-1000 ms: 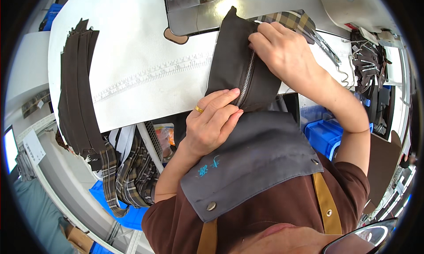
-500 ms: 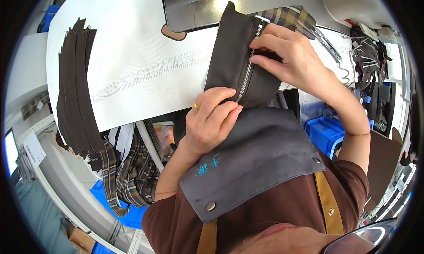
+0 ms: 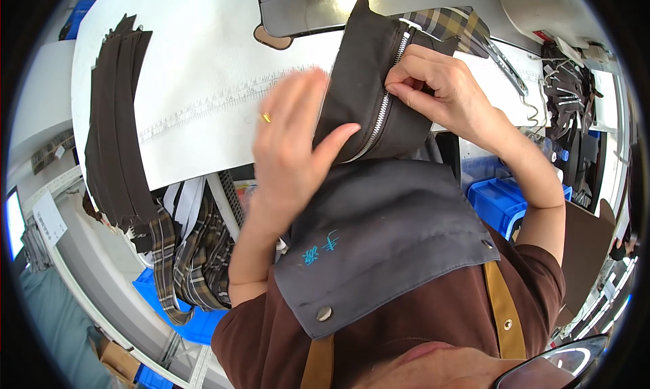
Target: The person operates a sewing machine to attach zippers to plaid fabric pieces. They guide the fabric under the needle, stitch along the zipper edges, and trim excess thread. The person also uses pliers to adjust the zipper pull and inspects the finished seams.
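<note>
A dark brown fabric piece (image 3: 349,77) lies across the front of the white table, partly over its near edge. A silver-toothed zipper (image 3: 380,115) runs along it from the far end toward me. My right hand (image 3: 437,81) pinches the zipper about midway, thumb and forefinger pressed together. Off the fabric's left side, my left hand (image 3: 291,138) is raised with its fingers stretched out and smeared by motion. The left thumb stands apart, over the fabric near the zipper's close end. Plaid cloth (image 3: 450,25) shows at the fabric's far end.
Dark fabric strips (image 3: 118,132) hang over the table's left edge, above plaid strips (image 3: 196,253). Tweezers (image 3: 509,67) lie right of the fabric. A sewing machine bed (image 3: 305,13) is at the back, and a blue bin (image 3: 497,203) stands below right.
My left hand has let go of the zipper's near end and moved left and up, its fingers opening. My right hand stays at the zipper, its fingers now closer together.
</note>
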